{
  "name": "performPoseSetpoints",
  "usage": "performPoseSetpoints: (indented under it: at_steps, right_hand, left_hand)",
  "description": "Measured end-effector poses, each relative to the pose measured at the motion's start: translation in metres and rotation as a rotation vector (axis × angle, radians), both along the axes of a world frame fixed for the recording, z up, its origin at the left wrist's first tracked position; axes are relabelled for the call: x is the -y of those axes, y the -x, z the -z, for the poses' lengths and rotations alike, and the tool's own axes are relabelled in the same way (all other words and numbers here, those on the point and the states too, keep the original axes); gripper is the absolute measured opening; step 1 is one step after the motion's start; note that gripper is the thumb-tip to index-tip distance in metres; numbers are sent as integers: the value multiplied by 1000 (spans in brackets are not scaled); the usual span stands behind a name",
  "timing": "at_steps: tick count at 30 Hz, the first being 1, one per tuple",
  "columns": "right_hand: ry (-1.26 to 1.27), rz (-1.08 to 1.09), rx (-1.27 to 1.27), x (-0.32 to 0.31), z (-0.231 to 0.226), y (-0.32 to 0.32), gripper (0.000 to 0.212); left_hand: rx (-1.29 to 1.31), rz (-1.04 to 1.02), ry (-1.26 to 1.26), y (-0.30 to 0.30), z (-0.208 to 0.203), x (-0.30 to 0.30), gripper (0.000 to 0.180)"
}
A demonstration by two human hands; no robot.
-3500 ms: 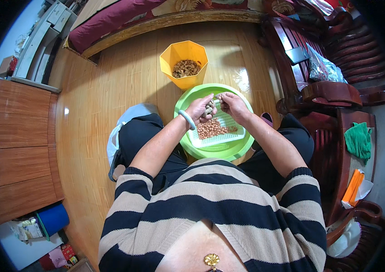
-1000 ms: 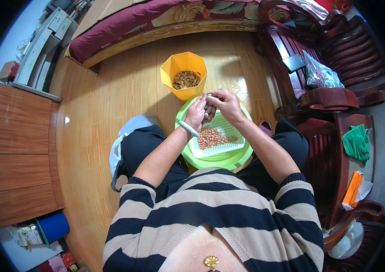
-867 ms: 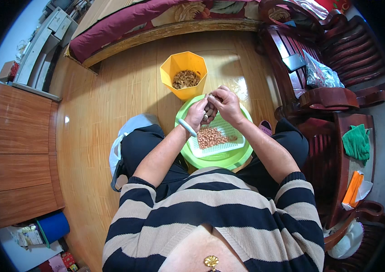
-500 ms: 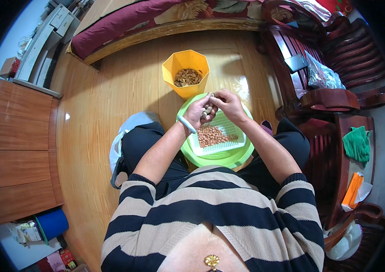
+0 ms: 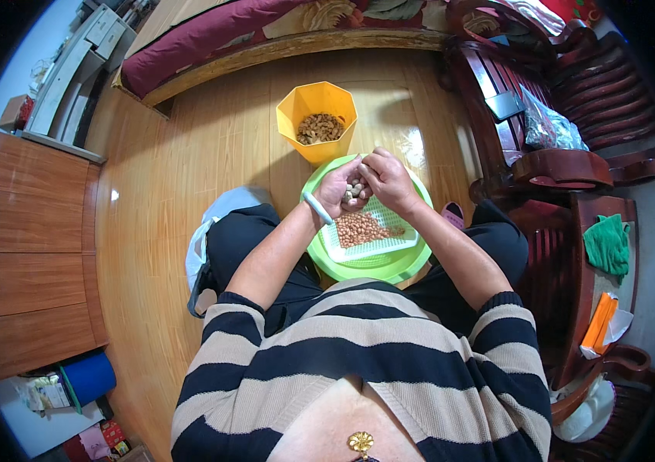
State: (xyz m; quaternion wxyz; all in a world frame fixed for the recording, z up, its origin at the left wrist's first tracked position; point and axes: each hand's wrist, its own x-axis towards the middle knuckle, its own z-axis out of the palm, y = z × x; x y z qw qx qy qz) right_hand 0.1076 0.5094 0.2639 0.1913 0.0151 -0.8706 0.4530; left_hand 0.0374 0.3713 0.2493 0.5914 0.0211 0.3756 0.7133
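My left hand [image 5: 337, 189] is cupped around several unshelled peanuts [image 5: 354, 189], with a pale bangle on the wrist. Against its thumb and fingertips, my right hand [image 5: 389, 179] is closed in a pinch on a peanut that the fingers mostly hide. Both hands are held over the far part of a white slotted basket [image 5: 385, 249], where shelled reddish peanuts [image 5: 362, 229] lie in a heap. That basket rests in a round light-green basin [image 5: 412, 271] between my knees. Just beyond the basin stands a yellow faceted bin [image 5: 317, 157] with brown peanut shells [image 5: 320, 129] inside.
Dark wooden seats [image 5: 497, 131] stand on the right, holding a plastic bag [image 5: 551, 123], a green cloth [image 5: 607, 245] and an orange packet [image 5: 599, 323]. A bed [image 5: 289, 50] spans the far side. Wooden cabinets [image 5: 31, 208] line the left. A pale bag [image 5: 223, 208] lies beside my left leg.
My right hand has turned and drawn slightly nearer, its fingers now closed over the left fingertips. The peanuts in my left palm have shifted a little and lie more exposed.
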Motion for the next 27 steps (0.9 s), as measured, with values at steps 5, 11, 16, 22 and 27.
performPoseSetpoints:
  at_steps: [5,11,16,22,27]
  right_hand:
    - [311,62,81,1,15,0,12]
    - [318,-62,123,-6,-4,1,10]
    - [158,11,28,2,-5,-6,13]
    - [569,49,174,8,16,-5,12]
    - [962,58,272,9,25,-3,13]
  left_hand:
    - [79,-36,-91,-6,2,-3,42]
    - [3,-61,-87,7,4,5,34]
    - [-69,23,4,2,-2,2,36]
    - [-155,44,66,-1,3,-3,41]
    - [-146,-27,48,-9,11,-8,41]
